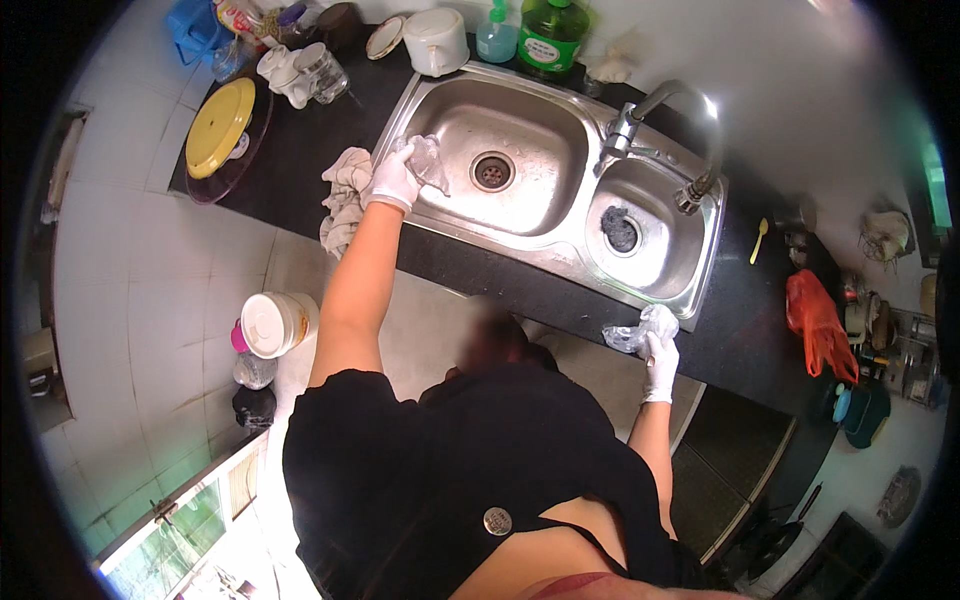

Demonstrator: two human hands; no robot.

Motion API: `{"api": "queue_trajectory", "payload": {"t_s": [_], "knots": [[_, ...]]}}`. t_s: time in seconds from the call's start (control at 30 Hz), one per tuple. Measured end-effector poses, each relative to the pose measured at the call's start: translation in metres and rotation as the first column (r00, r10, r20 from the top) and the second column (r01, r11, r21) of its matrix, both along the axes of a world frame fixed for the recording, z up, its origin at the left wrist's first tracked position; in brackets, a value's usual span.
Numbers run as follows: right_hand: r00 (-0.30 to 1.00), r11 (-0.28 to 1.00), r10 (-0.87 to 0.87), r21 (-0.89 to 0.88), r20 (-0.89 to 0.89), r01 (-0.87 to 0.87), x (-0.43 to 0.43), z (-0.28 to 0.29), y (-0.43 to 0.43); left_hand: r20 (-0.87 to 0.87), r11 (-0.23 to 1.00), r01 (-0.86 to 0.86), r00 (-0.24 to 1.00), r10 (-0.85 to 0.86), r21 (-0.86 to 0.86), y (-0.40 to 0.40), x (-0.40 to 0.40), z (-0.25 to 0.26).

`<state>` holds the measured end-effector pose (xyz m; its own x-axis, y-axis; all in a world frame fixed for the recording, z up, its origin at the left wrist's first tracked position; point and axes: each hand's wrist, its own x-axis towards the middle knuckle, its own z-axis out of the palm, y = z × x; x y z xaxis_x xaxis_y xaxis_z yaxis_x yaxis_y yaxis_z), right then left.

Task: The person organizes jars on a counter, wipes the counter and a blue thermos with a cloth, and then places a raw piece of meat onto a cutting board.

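Observation:
At the left rim of the stainless steel double sink (510, 244), my left hand (390, 184) in a white glove grips a crumpled piece of clear plastic (429, 163), which hangs over the large basin. A bunched beige cloth (349, 195) lies on the counter right beside that hand. My right hand (660, 367), also gloved in white, has hold of another wad of clear plastic film (654, 324) at the front corner of the small basin. In that basin a dark grey scouring pad (619, 229) rests over the drain.
The chrome faucet (660, 101) arches over the small basin. Behind the sink stand a green detergent bottle (553, 37), a pump bottle (496, 37) and a white enamel pot (435, 41). A yellow lid (220, 129) lies left, a red plastic bag (814, 322) right. A white bucket (274, 325) stands below.

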<state>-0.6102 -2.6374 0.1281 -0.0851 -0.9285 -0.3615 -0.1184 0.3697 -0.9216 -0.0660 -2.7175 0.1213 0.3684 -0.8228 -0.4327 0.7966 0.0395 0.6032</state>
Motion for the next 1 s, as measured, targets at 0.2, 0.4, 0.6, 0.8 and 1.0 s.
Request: {"api": "queue_trajectory", "payload": {"t_s": [0.2, 0.4, 0.6, 0.8, 1.0], "knots": [[0.999, 0.999, -0.032, 0.0, 0.007, 0.032, -0.015, -0.01, 0.009, -0.018, 0.995, 0.064, 0.998, -0.065, -0.076, -0.042, -0.011, 0.032], [0.995, 0.995, -0.102, -0.006, 0.002, 0.102, -0.019, -0.006, 0.014, 0.39, 0.996, 0.058, 0.921, -0.028, -0.064, -0.129, -0.022, 0.121], [0.989, 0.988, -0.148, 0.031, -0.019, 0.148, -0.036, -0.024, 0.024, 0.869, 0.998, -0.068, 0.493, 0.038, -0.005, -0.227, -0.065, 0.189], [0.966, 0.966, -0.253, 0.065, 0.055, 0.25, -0.045, -0.011, 0.038, 0.55, 0.959, -0.139, -0.795, -0.257, 0.247, -0.297, -0.095, 0.186], [0.952, 0.956, -0.291, 0.065, 0.092, 0.286, -0.055, -0.016, 0.047, 0.866, 0.975, -0.013, -0.457, -0.201, 0.22, -0.3, -0.106, 0.162]]}}
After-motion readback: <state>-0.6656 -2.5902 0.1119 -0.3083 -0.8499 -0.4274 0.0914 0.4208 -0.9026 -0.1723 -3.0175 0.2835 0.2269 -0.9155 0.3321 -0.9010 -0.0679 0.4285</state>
